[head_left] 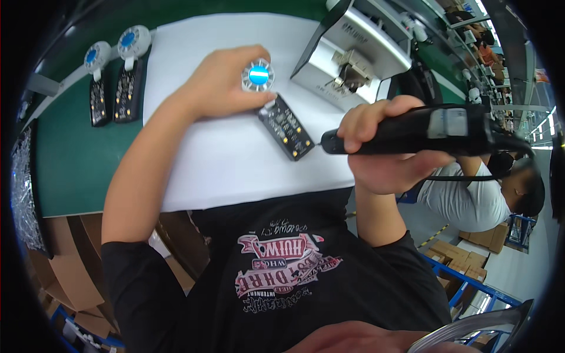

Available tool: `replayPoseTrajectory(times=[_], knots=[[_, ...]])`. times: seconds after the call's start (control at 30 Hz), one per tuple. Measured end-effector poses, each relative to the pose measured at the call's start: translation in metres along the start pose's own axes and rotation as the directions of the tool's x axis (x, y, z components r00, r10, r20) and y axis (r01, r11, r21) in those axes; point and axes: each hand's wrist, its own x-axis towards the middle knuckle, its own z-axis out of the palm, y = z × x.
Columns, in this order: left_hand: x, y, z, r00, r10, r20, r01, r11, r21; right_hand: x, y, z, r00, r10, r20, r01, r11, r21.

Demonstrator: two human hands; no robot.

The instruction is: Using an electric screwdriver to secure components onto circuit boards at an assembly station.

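The left hand has its grip closed on a clear round piece with a blue centre, joined to a black circuit board over the white sheet, toward the near edge of the tabletop. The right hand's grip is wrapped around a black power screwdriver, its tip at the board's near end; contact is unclear. Two similar boards lie toward the tabletop's left edge; a grey machine stands toward its far right corner.
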Motion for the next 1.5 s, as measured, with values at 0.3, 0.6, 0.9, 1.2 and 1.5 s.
replayPoseTrajectory(times=[0.3, 0.6, 0.9, 1.2, 1.5], knots=[[-0.006, 0.006, 0.003, 0.994, -0.094, 0.064, 0.095, 0.995, -0.022, 0.052, -0.026, -0.008, 0.917, -0.388, -0.094, 0.356, 0.901, -0.248], [-0.002, -0.003, 0.0, 0.981, -0.173, -0.09, 0.172, 0.985, -0.012, 0.055, -0.009, -0.023, 0.98, -0.185, -0.071, 0.169, 0.967, -0.191], [0.0, -0.009, 0.006, 0.98, -0.158, -0.117, 0.161, 0.987, 0.016, 0.008, 0.006, 0.008, 0.997, -0.078, 0.006, 0.078, 0.997, -0.002], [-0.002, -0.012, 0.008, 0.982, -0.152, -0.115, 0.157, 0.987, 0.033, 0.009, 0.01, 0.006, 0.996, -0.092, 0.014, 0.093, 0.995, -0.036], [0.0, -0.011, 0.007, 0.98, -0.165, -0.111, 0.169, 0.985, 0.03, 0.01, 0.01, 0.008, 0.995, -0.092, 0.038, 0.094, 0.995, -0.045]])
